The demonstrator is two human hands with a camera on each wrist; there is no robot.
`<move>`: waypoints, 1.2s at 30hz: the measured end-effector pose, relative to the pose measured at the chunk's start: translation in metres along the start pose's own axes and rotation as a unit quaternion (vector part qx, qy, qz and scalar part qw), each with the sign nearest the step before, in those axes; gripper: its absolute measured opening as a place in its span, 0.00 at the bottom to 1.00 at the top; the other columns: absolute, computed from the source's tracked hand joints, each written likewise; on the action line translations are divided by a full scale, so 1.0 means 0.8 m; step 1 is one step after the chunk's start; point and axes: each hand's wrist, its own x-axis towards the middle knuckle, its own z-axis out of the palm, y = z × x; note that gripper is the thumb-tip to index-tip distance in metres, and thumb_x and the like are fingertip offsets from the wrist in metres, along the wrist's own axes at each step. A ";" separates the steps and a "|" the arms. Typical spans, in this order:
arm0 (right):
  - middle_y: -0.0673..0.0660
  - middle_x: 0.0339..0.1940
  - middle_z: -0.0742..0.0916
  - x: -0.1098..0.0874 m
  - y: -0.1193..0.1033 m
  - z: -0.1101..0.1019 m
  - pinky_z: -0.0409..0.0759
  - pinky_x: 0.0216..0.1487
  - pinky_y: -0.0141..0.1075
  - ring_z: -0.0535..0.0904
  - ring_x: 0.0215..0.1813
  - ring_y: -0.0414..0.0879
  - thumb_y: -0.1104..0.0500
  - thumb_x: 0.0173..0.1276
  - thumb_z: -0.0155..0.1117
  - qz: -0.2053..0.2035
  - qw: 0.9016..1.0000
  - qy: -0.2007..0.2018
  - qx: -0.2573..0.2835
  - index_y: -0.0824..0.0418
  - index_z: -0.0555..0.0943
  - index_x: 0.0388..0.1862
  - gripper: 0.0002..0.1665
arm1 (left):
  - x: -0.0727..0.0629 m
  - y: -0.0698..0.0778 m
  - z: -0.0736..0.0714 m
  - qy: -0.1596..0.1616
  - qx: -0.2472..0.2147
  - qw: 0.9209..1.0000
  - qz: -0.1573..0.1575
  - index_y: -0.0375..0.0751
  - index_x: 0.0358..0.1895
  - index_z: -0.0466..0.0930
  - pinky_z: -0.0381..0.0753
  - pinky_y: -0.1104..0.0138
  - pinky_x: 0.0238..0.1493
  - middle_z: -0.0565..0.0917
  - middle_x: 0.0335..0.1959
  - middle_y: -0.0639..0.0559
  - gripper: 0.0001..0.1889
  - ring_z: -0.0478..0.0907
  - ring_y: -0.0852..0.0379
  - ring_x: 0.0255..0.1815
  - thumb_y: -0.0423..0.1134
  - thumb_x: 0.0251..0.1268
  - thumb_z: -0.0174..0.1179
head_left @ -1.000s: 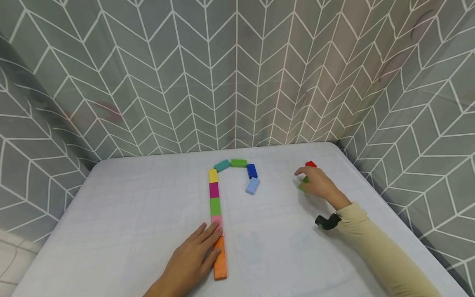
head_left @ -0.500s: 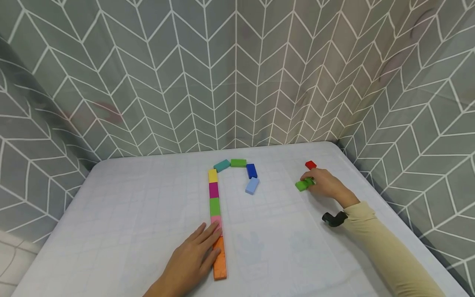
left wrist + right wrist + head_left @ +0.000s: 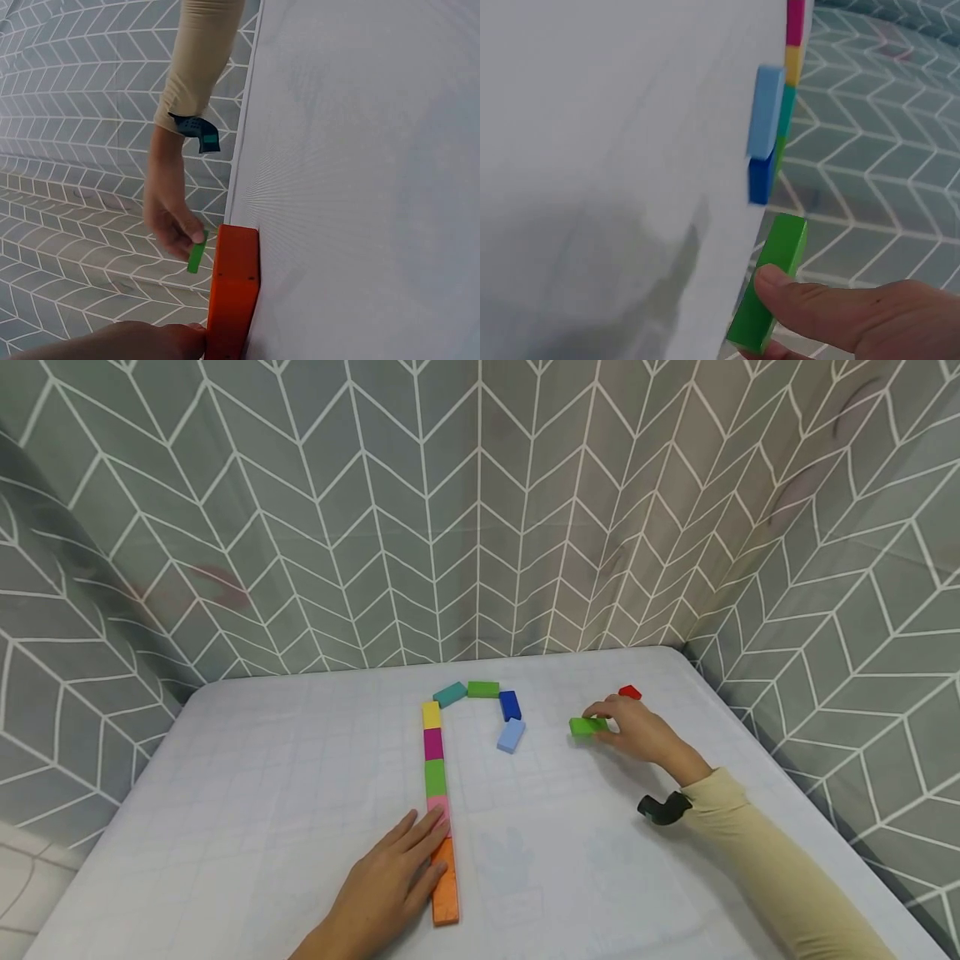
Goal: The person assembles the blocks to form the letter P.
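My right hand (image 3: 639,728) pinches a light green block (image 3: 583,727) on the right side of the table. In the right wrist view the thumb presses on the long face of this green block (image 3: 786,240), and a fingertip shows under its lower end. My left hand (image 3: 386,877) rests with straight fingers on a pink block (image 3: 436,800) and the orange block (image 3: 446,897) nearest me. Beyond them the straight row runs on through a green block (image 3: 435,777), a magenta block (image 3: 432,744) and a yellow block (image 3: 431,715).
From the yellow end a curve continues: teal block (image 3: 450,695), green block (image 3: 483,690), dark blue block (image 3: 510,705), light blue block (image 3: 512,736). Partly behind my right hand lies a red block (image 3: 630,692). Patterned curtains (image 3: 480,510) border the white table (image 3: 285,760).
My right hand has picked up the light green block and moved it left, away from the red block. The left hand and the laid blocks have stayed in place.
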 end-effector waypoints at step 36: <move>0.52 0.44 0.85 0.067 -0.141 0.054 0.80 0.47 0.42 0.79 0.49 0.50 0.59 0.68 0.77 -0.091 0.995 -0.044 -0.022 0.59 0.87 0.56 0.18 | -0.002 -0.002 -0.002 0.001 -0.008 1.000 0.007 0.48 0.76 0.73 0.72 0.45 0.69 0.68 0.78 0.54 0.28 0.64 0.42 0.77 0.55 0.80 0.56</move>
